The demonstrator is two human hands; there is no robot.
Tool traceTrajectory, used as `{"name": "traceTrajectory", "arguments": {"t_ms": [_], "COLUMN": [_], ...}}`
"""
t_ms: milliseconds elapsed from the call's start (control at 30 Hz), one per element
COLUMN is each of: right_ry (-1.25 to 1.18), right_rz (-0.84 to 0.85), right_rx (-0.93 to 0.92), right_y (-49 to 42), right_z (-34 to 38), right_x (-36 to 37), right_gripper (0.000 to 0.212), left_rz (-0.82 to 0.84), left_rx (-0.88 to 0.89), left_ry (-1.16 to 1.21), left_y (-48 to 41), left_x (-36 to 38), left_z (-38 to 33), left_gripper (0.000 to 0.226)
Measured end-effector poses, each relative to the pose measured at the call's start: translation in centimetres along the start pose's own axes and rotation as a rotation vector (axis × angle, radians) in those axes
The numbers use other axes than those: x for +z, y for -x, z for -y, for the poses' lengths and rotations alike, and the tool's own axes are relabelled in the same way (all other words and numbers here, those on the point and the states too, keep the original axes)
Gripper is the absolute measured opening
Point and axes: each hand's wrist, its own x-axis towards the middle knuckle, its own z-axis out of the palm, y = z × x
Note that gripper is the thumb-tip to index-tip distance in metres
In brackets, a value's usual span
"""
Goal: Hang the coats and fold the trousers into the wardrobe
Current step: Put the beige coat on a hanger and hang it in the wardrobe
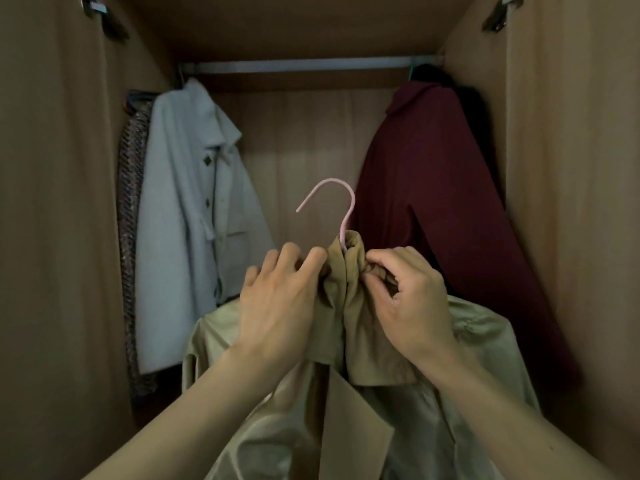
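While both hands held the khaki coat at its collar, the hook of its pink hanger stood clear above the cloth, nearer and lower than the rail and not touching it. The left hand had its fingers curled into the collar's left side; the right hand pinched bunched fabric on the right.

Between the wardrobe side walls, an open stretch of rail ran from the pale grey jacket at far left to the maroon coat at far right, and the hook pointed into that gap.

Four garments hung on the rail: a tweed piece against the left wall, the grey jacket beside it, the maroon coat, and a dark garment mostly hidden behind it. Two hinges showed at the top corners.
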Motion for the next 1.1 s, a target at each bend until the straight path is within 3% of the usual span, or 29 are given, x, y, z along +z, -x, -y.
{"name": "traceTrajectory", "arguments": {"t_ms": [567,833,1100], "right_ry": [0.402,0.671,0.751], "right_rz": [-0.065,-0.075,-0.238], "right_rx": [-0.257,-0.26,-0.265], "right_y": [-14.1,-21.3,-28.5], "right_z": [-9.2,-14.2,-19.1], "right_x": [13.5,16.9,17.8], "right_gripper": [0.019,0.014,0.012], "left_rz": [-0.406,-0.337,-0.473], "left_rx": [0.134,0.096,0.108], "left_ry": [0.168,0.245,0.321], "left_y": [-16.7,-26.1,-35.8], "left_x": [16.6,22.3,25.1], "left_z": [10.9,11.5,9.6], "left_gripper": [0.008,0.027,0.022]}}
